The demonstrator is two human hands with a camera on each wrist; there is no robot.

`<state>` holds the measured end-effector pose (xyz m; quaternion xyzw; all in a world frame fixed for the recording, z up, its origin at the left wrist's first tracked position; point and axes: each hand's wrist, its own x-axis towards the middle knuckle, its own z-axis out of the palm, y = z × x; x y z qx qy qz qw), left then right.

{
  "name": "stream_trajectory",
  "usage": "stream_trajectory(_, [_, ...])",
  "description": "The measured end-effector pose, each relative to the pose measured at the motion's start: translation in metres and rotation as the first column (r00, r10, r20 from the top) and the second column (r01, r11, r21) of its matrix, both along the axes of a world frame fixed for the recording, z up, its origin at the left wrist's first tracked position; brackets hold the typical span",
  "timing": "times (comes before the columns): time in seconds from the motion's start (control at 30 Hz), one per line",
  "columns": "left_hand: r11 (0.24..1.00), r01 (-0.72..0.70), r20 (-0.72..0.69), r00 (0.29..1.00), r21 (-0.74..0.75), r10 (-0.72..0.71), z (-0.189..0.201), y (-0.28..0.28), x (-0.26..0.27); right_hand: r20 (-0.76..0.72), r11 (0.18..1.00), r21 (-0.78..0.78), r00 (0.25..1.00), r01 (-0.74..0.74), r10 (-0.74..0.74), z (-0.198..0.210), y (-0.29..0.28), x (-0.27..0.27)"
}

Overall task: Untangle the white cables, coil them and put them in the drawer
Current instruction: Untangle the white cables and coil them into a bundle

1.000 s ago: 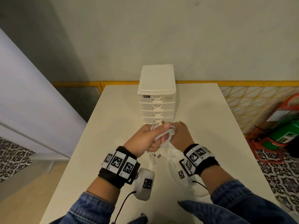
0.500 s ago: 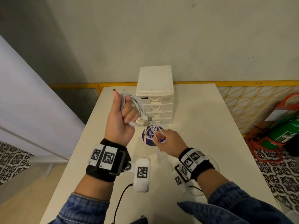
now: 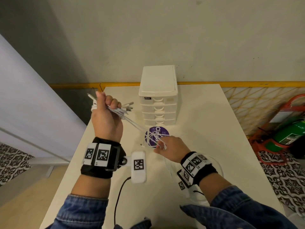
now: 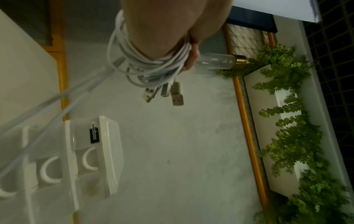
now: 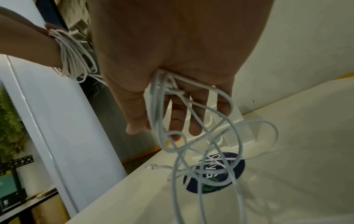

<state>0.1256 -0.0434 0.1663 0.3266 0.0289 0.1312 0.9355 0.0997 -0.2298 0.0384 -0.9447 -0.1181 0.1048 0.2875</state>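
White table [image 3: 206, 113] before a grey wall, drawer unit [image 3: 158, 96] standing shut; left hand [image 3: 106, 118], now lifting away leftward, gripping the coiled white cables [image 4: 149, 66]; right hand [image 3: 170, 146] pinching trailing strands above the purple sticker [image 3: 156, 136]; bundle separating, untangling progressing.

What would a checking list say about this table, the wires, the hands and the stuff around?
Surface: white table, bare where it shows.
Job's things: white cables run between both hands; drawer unit at the table's far edge, drawers closed.
Clutter: purple round sticker under the loose cable loops.
Hands: left hand grips a wound bundle with USB plugs sticking out; right hand holds tangled loops low over the table.
Cables: black lead from the wrist camera.
Surroundings: yellow rail, green cylinder, plants.
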Motion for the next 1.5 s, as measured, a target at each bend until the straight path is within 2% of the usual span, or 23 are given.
stream_trajectory(0.1, [0.969,-0.204,-0.002,0.979,0.143,0.206,-0.002,0.003,0.002,0.046,0.999,0.002,0.998,-0.041,0.040,0.004,0.003,-0.007])
stream_trajectory(0.17, [0.873,-0.284,0.060,0.957,0.398,0.284,-0.009,0.004,0.002,0.136,0.989,0.055,0.983,-0.134,0.126,0.011,0.008,-0.010])
stream_trajectory(0.2, [0.778,-0.286,0.103,0.955,0.560,0.276,-0.014,0.005,0.003,0.187,0.978,0.086,0.967,-0.191,0.172,0.016,0.010,-0.010])
stream_trajectory(0.23, [0.630,-0.281,0.152,0.956,0.724,0.253,-0.021,0.006,0.005,0.233,0.964,0.116,0.950,-0.239,0.207,0.020,0.011,-0.009])
stream_trajectory(0.27, [0.439,-0.254,0.187,0.964,0.862,0.191,-0.029,0.009,0.007,0.272,0.952,0.136,0.935,-0.273,0.229,0.025,0.012,-0.006])
stream_trajectory(0.3, [0.236,-0.208,0.186,0.976,0.949,0.112,-0.035,0.010,0.008,0.311,0.944,0.148,0.920,-0.294,0.238,0.031,0.012,-0.004])
stream_trajectory(0.33, [0.070,-0.135,0.133,0.991,0.988,0.030,-0.040,0.011,0.008,0.350,0.939,0.158,0.906,-0.307,0.237,0.037,0.011,-0.002])
stream_trajectory(0.37, [-0.035,-0.035,0.034,0.999,0.999,-0.036,-0.045,0.010,0.008,0.388,0.932,0.175,0.892,-0.317,0.231,0.043,0.010,-0.001])
stream_trajectory(0.4, [-0.071,0.082,-0.088,0.992,0.994,-0.092,-0.049,0.010,0.006,0.417,0.926,0.201,0.883,-0.321,0.216,0.050,0.009,-0.001])
stream_trajectory(0.47, [-0.039,0.315,-0.314,0.917,0.948,-0.246,-0.052,0.006,-0.001,0.440,0.920,0.263,0.885,-0.289,0.152,0.060,0.003,0.001])
stream_trajectory(0.53, [-0.020,0.507,-0.467,0.775,0.861,-0.426,-0.052,0.004,-0.011,0.379,0.925,0.328,0.924,-0.191,0.056,0.065,-0.005,0.005])
stream_trajectory(0.6, [-0.001,0.569,-0.470,0.679,0.822,-0.564,-0.049,0.001,-0.019,0.266,0.918,0.383,0.964,-0.098,-0.008,0.062,-0.013,0.007])
stream_trajectory(0.63, [0.040,0.577,-0.448,0.674,0.816,-0.588,-0.048,-0.003,-0.020,0.227,0.912,0.403,0.974,-0.072,-0.024,0.058,-0.017,0.008])
stream_trajectory(0.67, [0.096,0.587,-0.441,0.696,0.804,-0.566,-0.046,-0.006,-0.020,0.199,0.908,0.415,0.979,-0.054,-0.033,0.054,-0.019,0.008])
stream_trajectory(0.77, [0.249,0.537,-0.445,0.827,0.806,-0.343,-0.050,-0.013,-0.013,0.157,0.923,0.383,0.983,0.028,-0.095,0.044,-0.027,0.010])
stream_trajectory(0.87, [0.316,0.488,-0.423,0.869,0.813,-0.256,-0.053,-0.012,-0.012,0.149,0.909,0.390,0.964,0.147,-0.220,0.038,-0.031,0.010])
stream_trajectory(0.97, [0.362,0.442,-0.407,0.897,0.821,-0.173,-0.054,-0.013,-0.013,0.031,0.839,0.507,0.968,0.199,-0.249,0.035,-0.029,0.010])
stream_trajectory(1.03, [0.360,0.393,-0.381,0.918,0.846,-0.106,-0.055,-0.009,-0.010,0.003,0.794,0.553,0.952,0.252,-0.305,0.036,-0.030,0.010])
stream_trajectory(1.17, [0.263,0.309,-0.325,0.945,0.914,0.020,-0.057,0.004,-0.005,-0.101,0.729,0.617,0.949,0.295,-0.299,0.036,-0.036,0.008])
stream_trajectory(1.27, [0.287,0.278,-0.323,0.938,0.917,0.123,-0.060,0.011,-0.004,-0.193,0.804,0.537,0.965,0.257,-0.180,0.031,-0.041,0.005])
stream_trajectory(1.37, [0.319,0.227,-0.294,0.939,0.920,0.180,-0.059,0.010,-0.003,-0.190,0.873,0.421,0.965,0.246,-0.180,0.025,-0.038,0.004])
stream_trajectory(1.43, [0.346,0.235,-0.309,0.934,0.909,0.178,-0.056,0.007,-0.004,-0.229,0.819,0.487,0.949,0.303,-0.215,0.026,-0.033,0.004])
stream_trajectory(1.5, [0.334,0.309,-0.360,0.928,0.890,0.100,-0.055,0.003,-0.007,-0.295,0.701,0.615,0.930,0.361,-0.221,0.033,-0.028,0.003])
